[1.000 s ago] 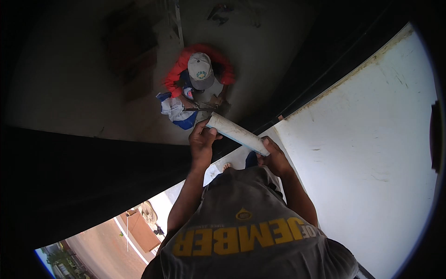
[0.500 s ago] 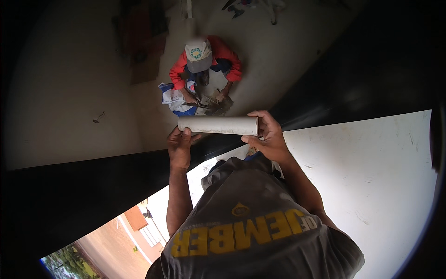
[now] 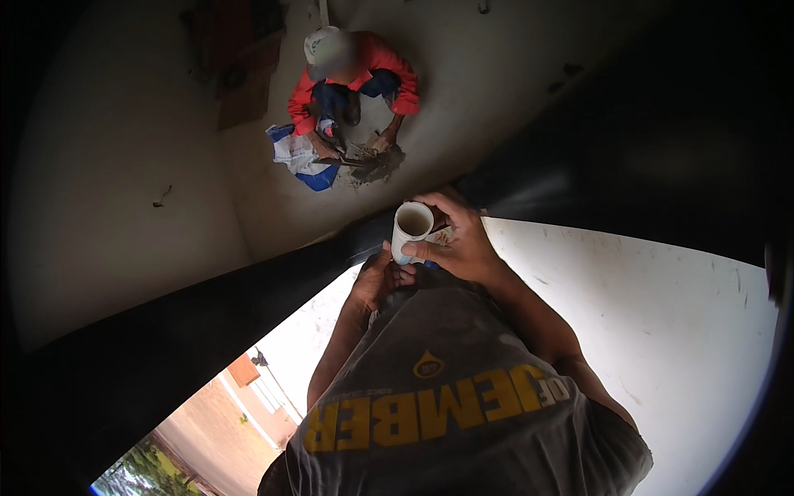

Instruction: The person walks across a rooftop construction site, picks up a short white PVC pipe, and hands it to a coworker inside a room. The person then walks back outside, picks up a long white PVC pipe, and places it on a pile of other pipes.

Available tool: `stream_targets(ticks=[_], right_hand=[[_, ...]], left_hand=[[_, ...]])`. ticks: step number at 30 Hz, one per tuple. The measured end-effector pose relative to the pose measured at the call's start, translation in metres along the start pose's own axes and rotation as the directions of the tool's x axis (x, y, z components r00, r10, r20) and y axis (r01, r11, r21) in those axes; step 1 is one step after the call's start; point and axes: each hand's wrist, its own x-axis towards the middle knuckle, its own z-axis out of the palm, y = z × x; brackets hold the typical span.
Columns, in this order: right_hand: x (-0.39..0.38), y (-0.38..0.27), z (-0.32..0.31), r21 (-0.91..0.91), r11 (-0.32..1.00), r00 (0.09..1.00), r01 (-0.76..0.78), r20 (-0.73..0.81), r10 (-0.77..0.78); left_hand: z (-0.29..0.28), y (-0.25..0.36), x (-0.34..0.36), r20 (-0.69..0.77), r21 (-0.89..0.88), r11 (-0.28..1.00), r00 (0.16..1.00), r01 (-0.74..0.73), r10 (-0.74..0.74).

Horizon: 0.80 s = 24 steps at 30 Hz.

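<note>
Standing end-on to the camera, a white pipe [image 3: 411, 230] is held just above the person's chest, its open round mouth seen from above. The right hand [image 3: 459, 244] is wrapped around the pipe's side, its fingers [image 3: 430, 201] curled over the far rim and the thumb pressed against the near wall, so the grip is closed on the pipe. The left hand [image 3: 376, 277] is set lower, against the pipe's underside; its fingers are folded, but whether they are clamped on the pipe cannot be told, since that end is hidden. A grey shirt with yellow lettering [image 3: 438, 397] fills the lower middle of the view.

Beyond the hands, a white flat surface [image 3: 662, 331] spreads to the right, and a dark band [image 3: 207, 322] runs across the picture. Farther down, on a pale concrete floor [image 3: 124, 207], another person in a red top and light cap [image 3: 351, 74] is crouched beside a blue and white bag [image 3: 298, 157].

Half a second earlier the pipe was held level, crosswise between the two hands; it has since been turned with its mouth towards the camera.
</note>
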Motion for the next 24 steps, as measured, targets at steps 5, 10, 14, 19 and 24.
stream_targets(ticks=[5, 10, 14, 19, 24], right_hand=[[0.027, 0.039, 0.02, 0.252, 0.919, 0.952, -0.304, 0.123, 0.281], [0.049, 0.085, 0.029, 0.39, 0.776, 0.856, -0.495, 0.064, 0.514], [0.065, 0.106, 0.036, 0.509, 0.666, 0.796, -0.546, 0.066, 0.602], [0.068, 0.1, 0.043, 0.591, 0.554, 0.73, -0.586, 0.09, 0.677], [0.062, 0.103, 0.043, 0.653, 0.473, 0.694, -0.592, 0.115, 0.711]], left_hand=[[-0.012, 0.018, -0.002, 0.064, -0.094, 0.991, 0.994, 0.099, -0.093], [-0.011, 0.016, -0.008, 0.054, -0.282, 0.957, 0.997, 0.076, -0.063], [-0.01, 0.025, -0.021, -0.011, -0.341, 0.934, 0.993, -0.111, 0.114], [-0.014, 0.034, -0.031, -0.135, -0.235, 0.916, 0.944, -0.324, 0.299], [0.001, 0.043, -0.04, -0.425, 0.091, 0.875, 0.776, -0.476, 0.466]])
